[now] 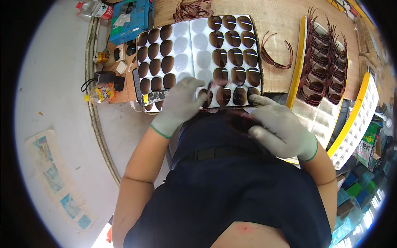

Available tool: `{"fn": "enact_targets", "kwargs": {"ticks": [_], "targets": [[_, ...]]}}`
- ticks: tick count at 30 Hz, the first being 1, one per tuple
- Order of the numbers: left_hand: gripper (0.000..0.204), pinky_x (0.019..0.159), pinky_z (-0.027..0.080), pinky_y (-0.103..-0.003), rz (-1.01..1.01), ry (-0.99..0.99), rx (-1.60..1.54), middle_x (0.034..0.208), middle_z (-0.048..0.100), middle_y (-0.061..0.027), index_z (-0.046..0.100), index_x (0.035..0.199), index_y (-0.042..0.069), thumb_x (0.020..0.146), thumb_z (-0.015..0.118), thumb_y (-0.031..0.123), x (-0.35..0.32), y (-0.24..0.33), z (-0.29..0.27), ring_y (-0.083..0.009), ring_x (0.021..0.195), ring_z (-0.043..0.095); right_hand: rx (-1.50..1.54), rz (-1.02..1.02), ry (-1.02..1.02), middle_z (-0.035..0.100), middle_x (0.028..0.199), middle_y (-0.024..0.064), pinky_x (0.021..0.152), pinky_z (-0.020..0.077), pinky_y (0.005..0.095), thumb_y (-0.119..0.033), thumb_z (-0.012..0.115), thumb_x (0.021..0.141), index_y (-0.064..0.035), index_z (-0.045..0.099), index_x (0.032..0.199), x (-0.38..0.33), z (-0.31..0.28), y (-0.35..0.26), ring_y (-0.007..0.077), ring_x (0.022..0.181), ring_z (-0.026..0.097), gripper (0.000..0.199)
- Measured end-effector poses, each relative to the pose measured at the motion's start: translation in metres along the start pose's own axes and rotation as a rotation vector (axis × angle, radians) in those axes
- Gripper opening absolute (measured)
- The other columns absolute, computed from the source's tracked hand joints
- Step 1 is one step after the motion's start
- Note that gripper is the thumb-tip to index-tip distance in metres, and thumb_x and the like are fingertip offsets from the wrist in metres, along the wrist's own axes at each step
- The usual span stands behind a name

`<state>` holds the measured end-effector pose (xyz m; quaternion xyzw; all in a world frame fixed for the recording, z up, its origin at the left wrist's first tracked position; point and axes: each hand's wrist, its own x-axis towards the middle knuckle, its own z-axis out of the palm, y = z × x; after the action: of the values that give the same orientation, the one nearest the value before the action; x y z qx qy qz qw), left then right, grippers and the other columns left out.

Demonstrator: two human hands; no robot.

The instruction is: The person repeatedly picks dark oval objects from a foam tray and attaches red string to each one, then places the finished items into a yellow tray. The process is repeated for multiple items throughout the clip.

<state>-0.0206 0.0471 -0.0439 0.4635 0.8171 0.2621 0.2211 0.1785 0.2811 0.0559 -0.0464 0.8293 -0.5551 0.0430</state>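
Observation:
My left hand (pixel 180 103), in a pale glove with a green cuff, is over the near part of a tray (pixel 192 49) lined with white padding. Its thumb and index finger are apart, close to the brown tinted lenses (pixel 221 58) laid out in rows. A faint reddish blur lies just beyond the fingertips; I cannot make out what it is. Below the tray's near edge, my right hand (pixel 279 126), gloved alike, is closed on a dark red eyeglass frame (pixel 242 120), smeared by motion. Its index finger reaches toward the tray's near right corner.
Right of the tray lie a loose dark red frame (pixel 277 53) and a yellow-edged tray (pixel 302 62) with several frames. Another compartment tray (pixel 355 120) leans beyond. At left are a blue box (pixel 131 20), a bottle (pixel 99 94) and a wire spool (pixel 101 57). More frames (pixel 193 9) lie behind.

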Motion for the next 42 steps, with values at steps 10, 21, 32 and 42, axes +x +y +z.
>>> {"fn": "enact_targets", "kwargs": {"ticks": [10, 21, 32, 42], "targets": [[0.039, 0.087, 0.056, -0.041, -0.054, -0.312, -0.114, 0.110, 0.068, -0.0175, 0.062, 0.114, 0.000, 0.085, 0.079, 0.018, 0.007, -0.009, -0.003, -0.0345, 0.096, 0.068, 0.745, 0.269, 0.430, 0.061, 0.140, 0.0214, 0.100, 0.0531, 0.0386, 0.006, 0.045, 0.091, 0.0044, 0.033, 0.148, -0.007, 0.080, -0.035, 0.0240, 0.112, 0.068, 0.058], [0.022, 0.067, 0.051, -0.026, -0.089, -0.126, -1.302, 0.097, 0.064, -0.0048, 0.057, 0.113, 0.005, 0.097, 0.073, 0.006, -0.058, 0.002, -0.076, -0.0101, 0.076, 0.059, 0.472, 0.256, 0.479, 0.074, 0.100, 0.0095, 0.080, 0.0575, 0.0297, -0.006, 0.071, 0.095, 0.0021, 0.059, 0.120, 0.051, 0.138, -0.059, 0.0129, 0.088, 0.072, 0.029], [0.030, 0.071, 0.058, -0.028, -0.217, -0.492, -1.978, 0.100, 0.069, -0.0070, 0.061, 0.126, -0.001, 0.104, 0.070, 0.017, -0.106, -0.049, -0.094, -0.0133, 0.078, 0.067, 0.492, 0.243, 0.176, 0.077, 0.094, 0.0119, 0.075, 0.0576, 0.0310, -0.013, 0.056, 0.104, 0.0051, 0.066, 0.121, 0.088, 0.169, -0.085, 0.0171, 0.083, 0.074, 0.027], [0.032, 0.084, 0.052, -0.028, -0.091, -0.317, -1.352, 0.110, 0.069, -0.0067, 0.063, 0.121, -0.003, 0.106, 0.065, 0.025, -0.119, -0.062, -0.107, -0.0110, 0.094, 0.061, 0.657, 0.342, 0.358, 0.074, 0.089, 0.0101, 0.077, 0.0552, 0.0304, -0.015, 0.052, 0.107, 0.0066, 0.066, 0.119, 0.100, 0.202, -0.086, 0.0162, 0.081, 0.069, 0.029]]}}
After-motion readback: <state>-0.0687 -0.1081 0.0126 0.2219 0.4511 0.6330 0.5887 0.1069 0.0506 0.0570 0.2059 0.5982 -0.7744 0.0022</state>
